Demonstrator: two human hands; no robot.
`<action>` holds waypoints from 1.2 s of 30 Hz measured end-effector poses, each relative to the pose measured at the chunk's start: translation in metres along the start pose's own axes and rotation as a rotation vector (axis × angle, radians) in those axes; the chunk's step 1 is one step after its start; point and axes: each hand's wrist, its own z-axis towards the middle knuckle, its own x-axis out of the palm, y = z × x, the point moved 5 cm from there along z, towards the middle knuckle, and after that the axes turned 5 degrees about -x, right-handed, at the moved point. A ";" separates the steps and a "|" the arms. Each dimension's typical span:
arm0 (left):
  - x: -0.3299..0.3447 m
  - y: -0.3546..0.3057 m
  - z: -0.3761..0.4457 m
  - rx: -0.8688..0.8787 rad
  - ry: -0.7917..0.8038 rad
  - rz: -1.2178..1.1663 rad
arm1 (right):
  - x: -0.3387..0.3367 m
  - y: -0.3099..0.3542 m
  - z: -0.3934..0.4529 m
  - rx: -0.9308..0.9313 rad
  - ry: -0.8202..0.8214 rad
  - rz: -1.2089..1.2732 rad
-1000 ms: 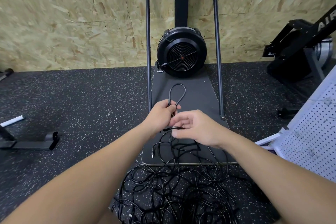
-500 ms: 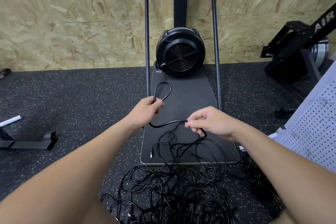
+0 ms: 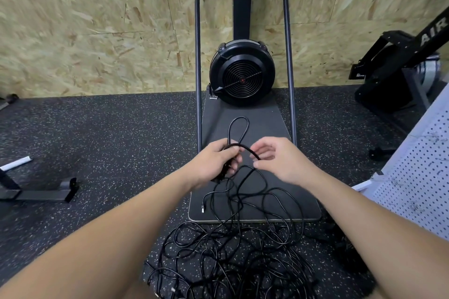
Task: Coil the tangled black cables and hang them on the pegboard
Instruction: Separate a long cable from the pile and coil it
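Observation:
A tangle of black cables lies on the speckled floor in front of me and spills onto the machine's grey platform. My left hand grips a small coil of one black cable, with a loop sticking up above the fist. My right hand pinches the same cable just right of the left hand, and an arc of cable runs between the two hands. The white pegboard leans at the right edge.
A fan-wheel exercise machine with a tall black frame stands against the chipboard wall ahead, its grey platform under my hands. Another black machine stands at the right. A black metal foot lies on the floor at left.
My hands spread apart, drawing cable out, and have come back together; the right hand has carried a new arc of cable over to the left hand's coil.

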 end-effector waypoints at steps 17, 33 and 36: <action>0.013 -0.001 -0.003 0.126 -0.004 0.350 | -0.019 0.015 0.006 0.169 -0.452 0.426; 0.052 0.002 -0.015 -0.005 0.260 -0.001 | -0.005 0.017 0.007 0.243 -0.245 0.795; 0.051 -0.009 -0.019 -0.052 0.305 -0.083 | -0.006 0.023 0.004 0.282 -0.302 1.174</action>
